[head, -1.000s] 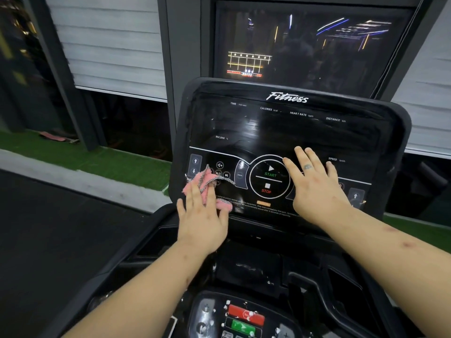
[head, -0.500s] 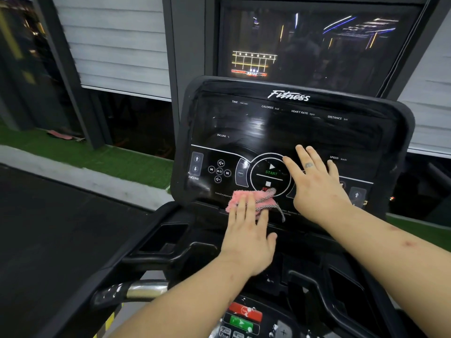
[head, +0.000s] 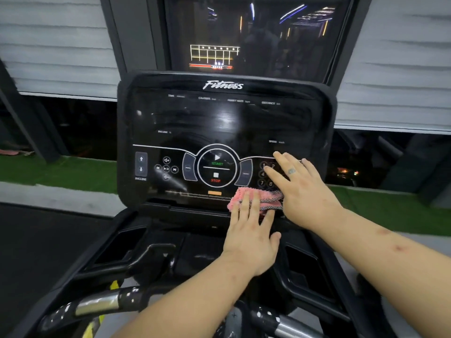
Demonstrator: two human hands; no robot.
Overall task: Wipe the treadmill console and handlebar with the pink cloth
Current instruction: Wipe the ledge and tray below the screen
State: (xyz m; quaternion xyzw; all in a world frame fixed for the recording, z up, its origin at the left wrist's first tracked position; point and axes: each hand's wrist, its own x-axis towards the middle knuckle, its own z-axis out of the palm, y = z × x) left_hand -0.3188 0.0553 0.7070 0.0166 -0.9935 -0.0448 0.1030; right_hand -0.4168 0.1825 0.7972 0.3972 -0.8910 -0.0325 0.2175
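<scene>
The left hand [head: 251,230] lies flat, fingers straight, pressing the pink cloth [head: 235,200] under its fingertips against the lower edge of the glossy black treadmill console [head: 219,118]. The cloth, fuzzy with a grey-white striped weave, runs sideways from there to the heel of the right hand [head: 302,191], which rests with fingers spread on the number keys [head: 263,174]. Left of that hand the console reads START in green, STOP in red and INCLINE, with Fitness above; the silver-gripped handlebar [head: 97,303] lies left of the left forearm.

A gym — a treadmill console [head: 224,142] marked "Fitness", handlebars [head: 97,303] near, green turf flooring [head: 58,172] beyond — shuttered windows [head: 58,45] far
</scene>
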